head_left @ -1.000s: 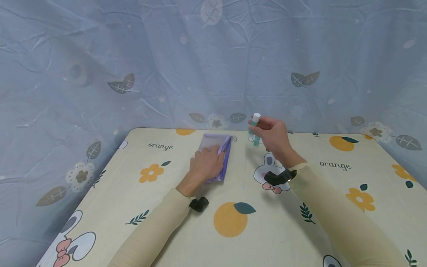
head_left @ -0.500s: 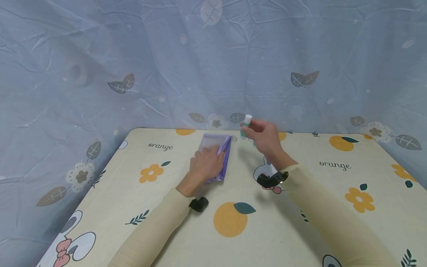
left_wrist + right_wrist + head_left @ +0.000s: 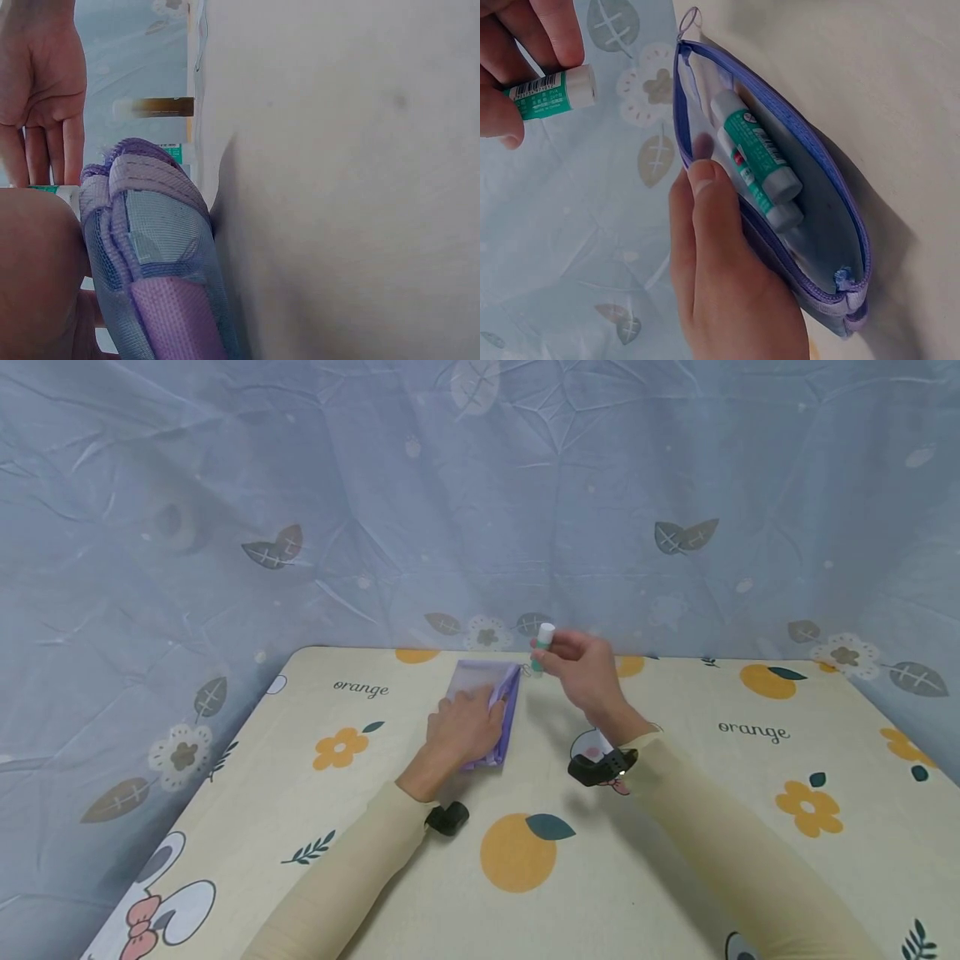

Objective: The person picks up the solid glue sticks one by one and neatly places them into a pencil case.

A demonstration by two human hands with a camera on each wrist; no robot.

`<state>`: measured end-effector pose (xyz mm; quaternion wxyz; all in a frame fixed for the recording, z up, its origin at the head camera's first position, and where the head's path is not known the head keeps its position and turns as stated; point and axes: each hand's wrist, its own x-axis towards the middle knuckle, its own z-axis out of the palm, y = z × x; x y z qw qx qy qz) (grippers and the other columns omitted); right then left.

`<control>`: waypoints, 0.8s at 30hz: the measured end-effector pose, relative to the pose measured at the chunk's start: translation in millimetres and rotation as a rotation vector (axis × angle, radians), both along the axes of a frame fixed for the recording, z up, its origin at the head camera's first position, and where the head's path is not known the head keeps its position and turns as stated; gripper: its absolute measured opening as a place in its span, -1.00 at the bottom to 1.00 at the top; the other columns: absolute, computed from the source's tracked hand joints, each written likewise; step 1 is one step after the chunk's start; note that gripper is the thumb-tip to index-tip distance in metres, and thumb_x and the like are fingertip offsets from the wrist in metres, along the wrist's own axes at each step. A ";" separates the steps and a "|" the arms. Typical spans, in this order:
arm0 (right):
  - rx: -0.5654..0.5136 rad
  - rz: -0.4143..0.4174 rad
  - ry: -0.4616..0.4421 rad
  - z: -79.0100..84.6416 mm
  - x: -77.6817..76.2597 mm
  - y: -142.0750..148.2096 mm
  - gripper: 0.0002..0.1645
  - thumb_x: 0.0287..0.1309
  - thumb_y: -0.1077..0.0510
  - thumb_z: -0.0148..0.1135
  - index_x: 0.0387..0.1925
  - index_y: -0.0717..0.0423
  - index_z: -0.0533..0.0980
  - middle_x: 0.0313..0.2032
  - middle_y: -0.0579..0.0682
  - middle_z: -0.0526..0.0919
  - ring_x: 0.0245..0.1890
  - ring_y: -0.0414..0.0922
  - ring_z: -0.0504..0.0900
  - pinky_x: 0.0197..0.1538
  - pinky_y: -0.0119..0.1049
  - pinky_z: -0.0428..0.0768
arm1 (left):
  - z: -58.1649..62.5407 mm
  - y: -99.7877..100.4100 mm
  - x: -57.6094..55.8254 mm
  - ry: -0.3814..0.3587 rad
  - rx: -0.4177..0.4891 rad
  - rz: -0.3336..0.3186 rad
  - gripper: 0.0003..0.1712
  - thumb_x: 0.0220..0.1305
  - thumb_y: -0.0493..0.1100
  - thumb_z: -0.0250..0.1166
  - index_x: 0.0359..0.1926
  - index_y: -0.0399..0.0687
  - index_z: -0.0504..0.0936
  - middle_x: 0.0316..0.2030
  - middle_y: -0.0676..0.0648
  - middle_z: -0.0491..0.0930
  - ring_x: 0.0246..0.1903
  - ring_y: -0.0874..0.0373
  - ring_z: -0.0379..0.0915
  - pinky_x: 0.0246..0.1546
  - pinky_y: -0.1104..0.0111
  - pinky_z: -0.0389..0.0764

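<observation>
My left hand [image 3: 465, 725] grips the near side of a purple-edged mesh zip pouch [image 3: 510, 718]. In the right wrist view the pouch's mouth gapes, with that hand's thumb at the zip edge. Two green-and-white glue sticks, an upper one [image 3: 759, 154] and a lower one [image 3: 780, 216], lie inside. Just right of the pouch and raised above the table, my right hand [image 3: 588, 672] pinches another glue stick [image 3: 545, 635] between thumb and fingers. Its white cap points up in the head view. The right hand's palm is visible in the left wrist view.
Past the pouch in the left wrist view stands a brown tube [image 3: 161, 107] with a pale end. Near it shows part of another green-and-white stick [image 3: 171, 154], mostly hidden by the pouch. A printed cloth [image 3: 517, 860] covers the table; a blue curtain [image 3: 480, 510] hangs behind.
My right hand has moved left with the glue stick, coming closer to the pouch. The left hand and the pouch have stayed in place.
</observation>
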<state>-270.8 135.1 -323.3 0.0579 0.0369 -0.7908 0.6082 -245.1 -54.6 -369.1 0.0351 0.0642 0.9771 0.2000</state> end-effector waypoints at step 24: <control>-0.062 0.011 -0.151 -32.9 6.6 -11.9 -0.44 0.40 0.13 0.41 0.36 0.19 0.57 0.22 0.19 0.70 0.26 0.06 0.72 0.23 -0.23 0.71 | 1.6 -0.6 1.5 0.002 0.016 0.004 -0.35 0.68 0.22 -0.14 0.59 0.12 0.34 0.39 -0.25 0.53 0.32 -0.36 0.46 0.27 -0.28 0.50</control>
